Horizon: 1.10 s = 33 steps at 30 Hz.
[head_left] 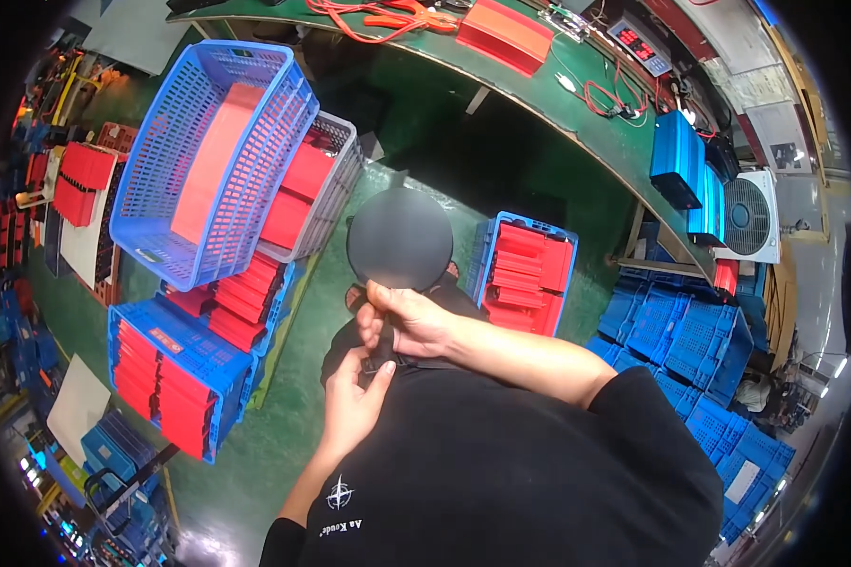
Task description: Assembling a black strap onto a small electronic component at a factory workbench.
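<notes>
I see a factory workshop, an assembly or packing floor. Blue plastic crates [213, 161] full of red flat parts [529, 274] stand at the left and centre of the frame, and empty blue crates [690, 350] are stacked at the right. A long green tabletop [539, 94] curves across the top with red cables [378, 17] and a small scale [638, 42]. The floor [255, 444] is green.

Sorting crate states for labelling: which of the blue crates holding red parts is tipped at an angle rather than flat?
The big blue basket at upper left. It leans tilted atop the grey crate, with a red sheet inside; the other blue crates of red parts sit flat on the floor.
</notes>
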Each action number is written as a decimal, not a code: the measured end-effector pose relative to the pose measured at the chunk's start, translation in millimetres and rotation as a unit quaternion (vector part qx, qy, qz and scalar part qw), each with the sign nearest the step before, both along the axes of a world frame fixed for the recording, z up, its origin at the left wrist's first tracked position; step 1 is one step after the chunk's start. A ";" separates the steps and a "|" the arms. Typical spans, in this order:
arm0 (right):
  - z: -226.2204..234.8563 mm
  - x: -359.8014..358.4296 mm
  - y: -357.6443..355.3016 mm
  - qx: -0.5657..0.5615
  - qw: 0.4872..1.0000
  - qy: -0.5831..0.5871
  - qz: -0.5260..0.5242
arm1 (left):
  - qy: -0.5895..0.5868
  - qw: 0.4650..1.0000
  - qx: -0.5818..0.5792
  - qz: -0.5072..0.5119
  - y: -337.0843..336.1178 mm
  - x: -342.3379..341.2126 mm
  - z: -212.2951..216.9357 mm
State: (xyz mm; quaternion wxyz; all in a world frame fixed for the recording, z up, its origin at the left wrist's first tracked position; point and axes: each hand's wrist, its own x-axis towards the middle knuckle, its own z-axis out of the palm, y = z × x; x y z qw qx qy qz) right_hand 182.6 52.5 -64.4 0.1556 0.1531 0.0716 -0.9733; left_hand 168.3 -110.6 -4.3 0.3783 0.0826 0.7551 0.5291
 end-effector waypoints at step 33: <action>26.9 31.8 65.2 0.683 0.716 0.143 -0.019 | 0.090 0.985 -0.093 -0.110 16.2 11.4 -13.1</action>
